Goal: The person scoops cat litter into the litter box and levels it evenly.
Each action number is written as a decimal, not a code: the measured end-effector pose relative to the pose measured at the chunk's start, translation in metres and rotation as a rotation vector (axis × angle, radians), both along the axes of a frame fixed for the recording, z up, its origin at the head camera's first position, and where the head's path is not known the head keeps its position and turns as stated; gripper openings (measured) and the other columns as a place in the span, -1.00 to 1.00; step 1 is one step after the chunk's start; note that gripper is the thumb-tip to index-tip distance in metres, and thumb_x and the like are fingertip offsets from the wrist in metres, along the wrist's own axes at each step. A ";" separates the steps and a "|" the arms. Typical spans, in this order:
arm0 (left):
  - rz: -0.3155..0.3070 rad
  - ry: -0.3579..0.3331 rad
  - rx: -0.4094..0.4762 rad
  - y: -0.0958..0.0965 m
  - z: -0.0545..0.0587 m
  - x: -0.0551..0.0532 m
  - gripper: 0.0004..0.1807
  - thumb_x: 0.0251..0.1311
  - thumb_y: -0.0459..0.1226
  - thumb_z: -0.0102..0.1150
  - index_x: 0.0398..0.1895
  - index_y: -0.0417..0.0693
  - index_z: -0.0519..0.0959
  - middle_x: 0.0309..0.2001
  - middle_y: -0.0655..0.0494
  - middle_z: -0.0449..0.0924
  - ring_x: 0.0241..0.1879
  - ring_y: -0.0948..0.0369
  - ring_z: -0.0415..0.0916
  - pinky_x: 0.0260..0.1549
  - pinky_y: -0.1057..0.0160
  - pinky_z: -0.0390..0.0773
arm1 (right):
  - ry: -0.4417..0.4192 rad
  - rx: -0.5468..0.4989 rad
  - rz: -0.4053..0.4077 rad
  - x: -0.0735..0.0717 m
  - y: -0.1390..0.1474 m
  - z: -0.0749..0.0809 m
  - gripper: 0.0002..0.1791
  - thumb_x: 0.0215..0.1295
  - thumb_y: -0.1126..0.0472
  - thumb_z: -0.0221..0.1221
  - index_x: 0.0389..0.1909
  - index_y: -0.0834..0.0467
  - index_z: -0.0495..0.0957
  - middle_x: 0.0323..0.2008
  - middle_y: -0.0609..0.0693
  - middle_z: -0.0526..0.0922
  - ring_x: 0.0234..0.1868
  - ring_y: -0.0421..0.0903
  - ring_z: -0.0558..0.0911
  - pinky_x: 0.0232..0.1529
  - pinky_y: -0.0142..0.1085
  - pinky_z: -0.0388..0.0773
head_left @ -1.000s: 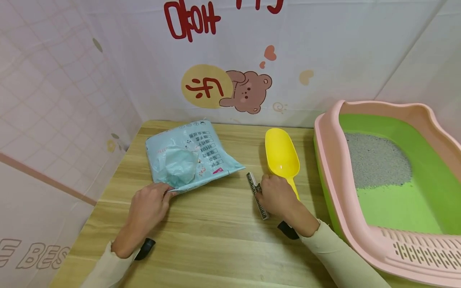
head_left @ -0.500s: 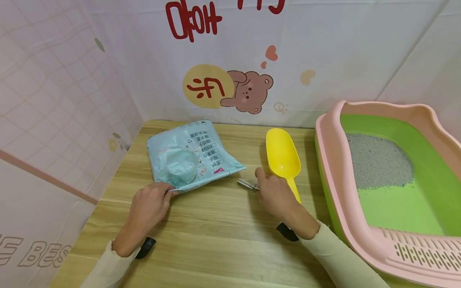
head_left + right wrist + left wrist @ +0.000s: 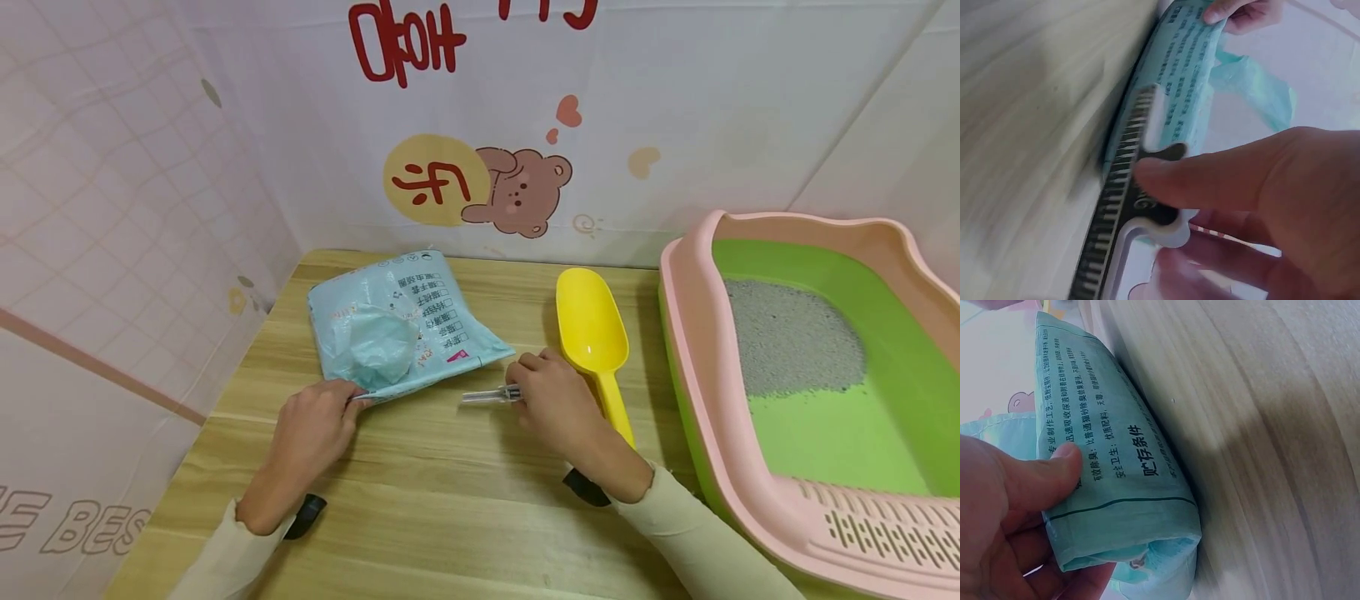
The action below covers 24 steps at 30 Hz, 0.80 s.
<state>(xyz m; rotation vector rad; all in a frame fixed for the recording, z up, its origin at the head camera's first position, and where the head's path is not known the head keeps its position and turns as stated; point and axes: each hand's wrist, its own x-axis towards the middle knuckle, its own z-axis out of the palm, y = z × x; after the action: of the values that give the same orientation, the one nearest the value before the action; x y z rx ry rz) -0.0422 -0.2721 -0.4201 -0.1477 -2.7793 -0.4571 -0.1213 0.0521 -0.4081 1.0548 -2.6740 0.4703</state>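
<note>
A light blue plastic bag point(image 3: 450, 308) printed with Chinese text lies on the table with its near edge folded over. My left hand point(image 3: 311, 425) pinches that folded edge at its left end; in the left wrist view, the thumb point(image 3: 1063, 472) lies on the printed side and fingers curl beneath. My right hand point(image 3: 558, 408) holds a bag clip point(image 3: 483, 396) by its grips, just off the bag's near right edge. Piano-key stripes cover the clip point(image 3: 1113, 200) in the right wrist view, where the thumb point(image 3: 1204, 181) presses its black grip.
Right of my right hand lies a yellow scoop point(image 3: 592, 325), its handle partly behind the forearm. A pink and green litter box point(image 3: 697, 333) holding grey litter point(image 3: 795, 342) stands at the right. Printed cloth walls point(image 3: 300, 100) border the wooden table point(image 3: 420, 517) at back and left.
My right hand has lifted and turned the clip from lying lengthwise to pointing left, and moved slightly left toward the bag. The left hand keeps its hold on the bag's edge.
</note>
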 end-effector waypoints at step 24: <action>-0.002 -0.003 0.002 -0.001 -0.001 -0.001 -0.91 0.31 -0.35 0.54 -0.33 -0.15 0.79 -0.32 0.00 0.79 -0.34 -0.11 0.75 -0.39 -0.20 0.69 | 0.353 -0.070 0.200 -0.002 -0.036 0.011 -0.92 0.32 0.44 0.43 -0.32 0.23 0.76 -0.31 0.05 0.77 -0.21 0.02 0.51 -0.12 -0.28 0.50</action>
<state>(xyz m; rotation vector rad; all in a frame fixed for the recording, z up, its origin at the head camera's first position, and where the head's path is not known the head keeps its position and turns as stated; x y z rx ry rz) -0.0436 -0.2734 -0.4211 -0.1499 -2.7821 -0.4609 -0.1230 0.0162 -0.3967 1.2591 -2.2432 0.3697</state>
